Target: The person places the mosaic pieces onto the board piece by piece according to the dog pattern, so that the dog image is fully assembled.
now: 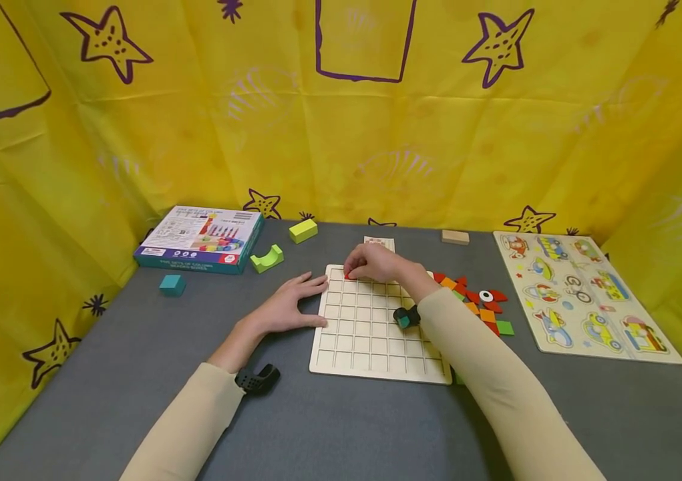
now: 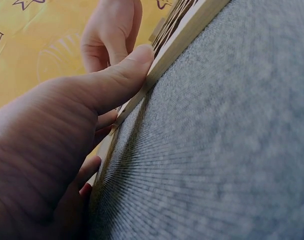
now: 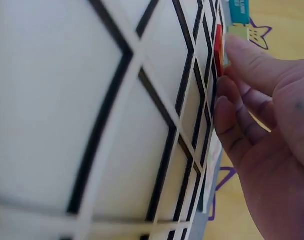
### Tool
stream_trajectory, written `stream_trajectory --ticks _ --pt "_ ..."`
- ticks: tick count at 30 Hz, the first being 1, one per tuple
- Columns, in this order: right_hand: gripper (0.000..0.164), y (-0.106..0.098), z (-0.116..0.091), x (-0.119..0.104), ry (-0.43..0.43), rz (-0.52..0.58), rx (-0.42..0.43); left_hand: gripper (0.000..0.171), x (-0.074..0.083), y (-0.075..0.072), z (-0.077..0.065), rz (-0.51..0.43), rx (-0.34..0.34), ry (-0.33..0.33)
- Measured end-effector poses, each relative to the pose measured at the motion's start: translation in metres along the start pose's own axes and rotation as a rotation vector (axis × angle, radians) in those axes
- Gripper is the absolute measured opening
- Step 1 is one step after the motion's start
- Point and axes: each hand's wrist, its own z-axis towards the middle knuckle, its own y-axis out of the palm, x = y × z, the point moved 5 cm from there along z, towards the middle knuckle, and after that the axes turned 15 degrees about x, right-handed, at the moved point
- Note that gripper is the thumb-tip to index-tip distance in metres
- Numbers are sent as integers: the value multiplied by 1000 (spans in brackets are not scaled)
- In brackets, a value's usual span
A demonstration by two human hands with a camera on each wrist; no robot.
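A pale wooden grid board [image 1: 355,327] with square cells lies on the table. My right hand [image 1: 377,262] is over its far left corner, pinching a small red piece [image 1: 348,275] between thumb and fingers. In the right wrist view, that red piece [image 3: 219,50] stands on edge close against the grid. My left hand [image 1: 288,304] rests at the board's left edge, thumb and fingers spread and nearly straight. The left wrist view has its thumb [image 2: 124,75] pressed to the board's side. Colored tiles [image 1: 485,314] in red, orange and green lie right of the board, partly behind my right forearm.
A boxed set [image 1: 199,237] sits at the back left, near a teal block [image 1: 172,285], a green arched block [image 1: 267,259] and a yellow-green block [image 1: 303,231]. A picture puzzle board [image 1: 587,294] lies at right. Farther back are a plain wooden block [image 1: 455,237] and a small card [image 1: 384,242].
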Motion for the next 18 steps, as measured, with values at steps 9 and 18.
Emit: stream_trajectory --ticks 9,18 --pt "16 -45 -39 16 66 39 78 84 0 -1 2 3 8 14" --pt "24 -87 -89 43 226 -45 104 84 1 -1 0 0 13 19"
